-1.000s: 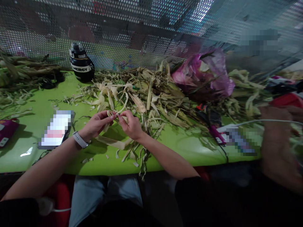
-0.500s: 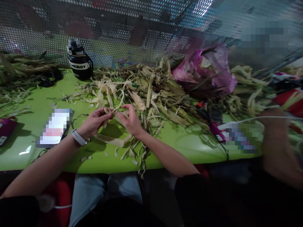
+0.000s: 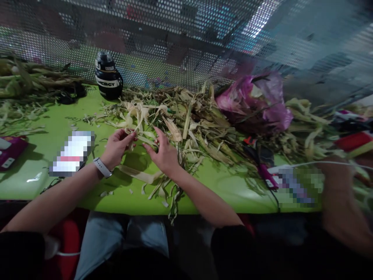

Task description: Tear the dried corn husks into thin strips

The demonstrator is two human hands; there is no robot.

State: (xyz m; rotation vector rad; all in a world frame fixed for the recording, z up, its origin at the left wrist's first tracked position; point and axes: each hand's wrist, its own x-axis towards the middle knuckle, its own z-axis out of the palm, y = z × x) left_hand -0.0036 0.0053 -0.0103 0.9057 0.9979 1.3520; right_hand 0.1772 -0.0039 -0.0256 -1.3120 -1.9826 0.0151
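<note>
In the head view, pinched a thin, pale husk strip (image 3: 127,130) tight between the thumb and finger of the left hand (image 3: 115,147). Held the right hand (image 3: 165,155) just to the right of that pinch, thumb and pointing finger spread apart, with the gap facing the left fingertips. Saw pale husk (image 3: 148,140) in or behind that gap too, but could not tell whether touching the right fingers or part of the same strip. Had the strip right at the left fingertips, so nearest to the left hand, and a little to the left of the right thumb. Seemed bent into a small loop there; could not follow the long way of the strip any further. Found a longer husk piece (image 3: 140,174) on the green table (image 3: 227,186), on the near side of the fingers, running mostly from side to side. Saw a big husk pile (image 3: 204,116) past the fingertips, a black bottle (image 3: 109,83) past them to the left, and a pink bag (image 3: 250,103) far to the right. Spotted a phone (image 3: 72,153) to the left of the left fingers, and another person's arm (image 3: 338,190) well off to the right.
</note>
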